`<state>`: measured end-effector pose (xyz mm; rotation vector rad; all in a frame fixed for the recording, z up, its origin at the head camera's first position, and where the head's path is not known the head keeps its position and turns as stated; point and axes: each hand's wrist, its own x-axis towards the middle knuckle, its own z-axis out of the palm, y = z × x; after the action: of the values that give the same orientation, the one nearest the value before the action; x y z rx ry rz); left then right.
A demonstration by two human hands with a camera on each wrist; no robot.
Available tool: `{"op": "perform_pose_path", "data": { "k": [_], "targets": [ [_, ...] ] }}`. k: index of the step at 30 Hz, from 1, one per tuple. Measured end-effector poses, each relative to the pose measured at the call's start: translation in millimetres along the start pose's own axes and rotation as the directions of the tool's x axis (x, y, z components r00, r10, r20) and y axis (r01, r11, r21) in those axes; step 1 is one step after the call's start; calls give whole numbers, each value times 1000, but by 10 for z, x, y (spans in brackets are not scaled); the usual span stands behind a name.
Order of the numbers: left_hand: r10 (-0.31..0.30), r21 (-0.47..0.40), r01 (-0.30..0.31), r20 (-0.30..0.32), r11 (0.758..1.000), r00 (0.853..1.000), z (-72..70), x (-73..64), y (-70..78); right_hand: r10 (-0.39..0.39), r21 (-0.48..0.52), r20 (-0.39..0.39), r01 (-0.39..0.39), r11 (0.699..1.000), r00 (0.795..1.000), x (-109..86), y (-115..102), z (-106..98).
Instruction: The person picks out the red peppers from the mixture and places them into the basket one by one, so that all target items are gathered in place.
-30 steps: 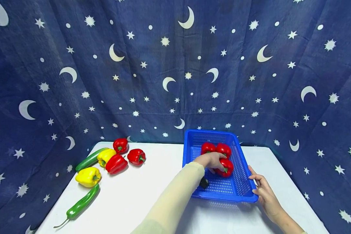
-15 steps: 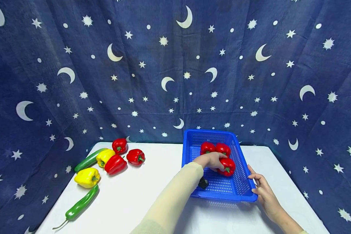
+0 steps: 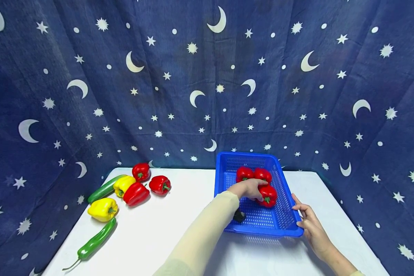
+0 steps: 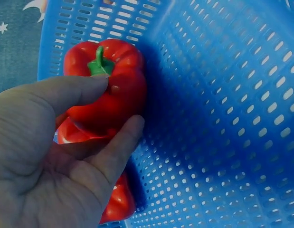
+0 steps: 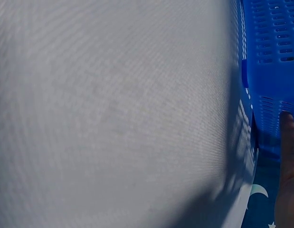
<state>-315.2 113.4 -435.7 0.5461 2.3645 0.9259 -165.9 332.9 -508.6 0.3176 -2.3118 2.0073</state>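
Note:
My left hand (image 3: 252,189) reaches into a blue perforated plastic basket (image 3: 262,231) and grips a red bell pepper (image 3: 269,196). In the left wrist view, the thumb lies by that pepper's green stem (image 4: 100,64) and a finger presses its lower side. Two more red bell peppers (image 3: 245,173) (image 3: 263,174) sit just behind it in the basket. At the basket's right front corner, my right hand (image 3: 314,230) holds the rim with thumb and fingertips. The right wrist view shows one straight finger (image 5: 288,137) against the basket's outer wall.
On the left of the white table (image 3: 193,214) lie three red bell peppers (image 3: 160,184), two yellow bell peppers (image 3: 103,209), a long green chili pepper (image 3: 96,240) and a dark green cucumber-like vegetable (image 3: 105,189). A starry blue curtain (image 3: 179,96) hangs behind.
The red bell pepper in my left hand has shifted slightly to the right inside the basket. The right hand stays at the rim, and the vegetables on the left lie as before.

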Motion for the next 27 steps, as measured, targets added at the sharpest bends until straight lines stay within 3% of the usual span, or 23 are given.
{"op": "perform_pose_path", "data": {
  "k": [8, 17, 27],
  "targets": [
    [-10, 25, 10, -18, 1000, 1000, -33, -14, -25, 3, -1, -1, -3, 1000, 1000, -13, -11, 7],
    [34, 59, -32, -38, 998, 999, 37, 6, -52, -21, 29, -1, 21, 999, 1000, -12, 16, 7],
    [27, 42, -25, -52, 999, 998, 39, -3, -38, -28, 26, 6, 28, 999, 1000, -9, 9, -3]
  ]
}}
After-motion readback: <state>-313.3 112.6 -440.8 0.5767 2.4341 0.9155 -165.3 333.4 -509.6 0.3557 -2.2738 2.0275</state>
